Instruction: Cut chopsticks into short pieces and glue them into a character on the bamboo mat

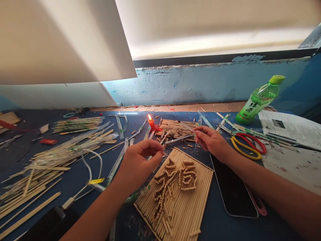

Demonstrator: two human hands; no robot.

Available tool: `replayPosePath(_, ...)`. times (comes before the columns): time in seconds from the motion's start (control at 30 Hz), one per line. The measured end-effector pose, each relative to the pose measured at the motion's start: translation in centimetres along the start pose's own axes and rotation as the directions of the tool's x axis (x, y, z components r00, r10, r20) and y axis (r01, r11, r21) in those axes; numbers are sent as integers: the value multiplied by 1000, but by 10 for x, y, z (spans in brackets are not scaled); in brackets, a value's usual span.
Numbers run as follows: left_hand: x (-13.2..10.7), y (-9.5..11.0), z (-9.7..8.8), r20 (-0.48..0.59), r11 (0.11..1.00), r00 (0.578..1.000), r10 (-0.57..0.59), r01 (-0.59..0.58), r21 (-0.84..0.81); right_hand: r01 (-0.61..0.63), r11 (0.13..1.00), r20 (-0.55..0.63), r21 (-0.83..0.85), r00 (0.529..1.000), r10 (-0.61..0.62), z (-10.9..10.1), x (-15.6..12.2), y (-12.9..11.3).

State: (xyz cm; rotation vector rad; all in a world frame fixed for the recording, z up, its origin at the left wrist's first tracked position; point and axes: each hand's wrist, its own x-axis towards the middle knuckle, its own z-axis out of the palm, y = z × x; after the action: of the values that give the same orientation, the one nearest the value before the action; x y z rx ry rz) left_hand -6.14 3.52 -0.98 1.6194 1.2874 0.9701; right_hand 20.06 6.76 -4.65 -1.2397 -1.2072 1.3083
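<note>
My right hand [213, 142] pinches a thin, pale, translucent stick [186, 126] with a dark far tip, above a small mat of sticks [175, 127] with charred bits on it. My left hand [142, 162] is closed, thumb and fingers curled together. A tiny pale bit seems to show at its fingertips, too small to name. Below and between my hands lies a panel of wooden sticks [195, 207], bearing a raised character [187, 175] outlined in short stick pieces. Several loose cut pieces [168, 214] lie on it. Beyond my left hand a red candle [151, 124] burns.
Bundled sticks [77, 124] and plastic wrappers [72, 147] cover the left, with a white cable [86, 164]. On the right are a phone [233, 190], red-and-yellow scissors [247, 147], papers [296, 130] and a green tea bottle [260, 100]. A blue wall [180, 87] stands behind.
</note>
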Motion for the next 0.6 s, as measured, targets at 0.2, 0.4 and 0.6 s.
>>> replayPosePath(0.2,-10,13,0,89,999,996,-7,3,47,0,1000,-2,-3,1000,0,-1,-1,2)
replayPosePath(0.4,-11,12,1,104,999,994,-32,32,2,6,1000,-18,0,1000,-6,-1,0,-1)
replayPosePath(0.6,-10,12,2,113,999,993,-43,40,29,1,1000,-21,-5,1000,-1,-2,0,0)
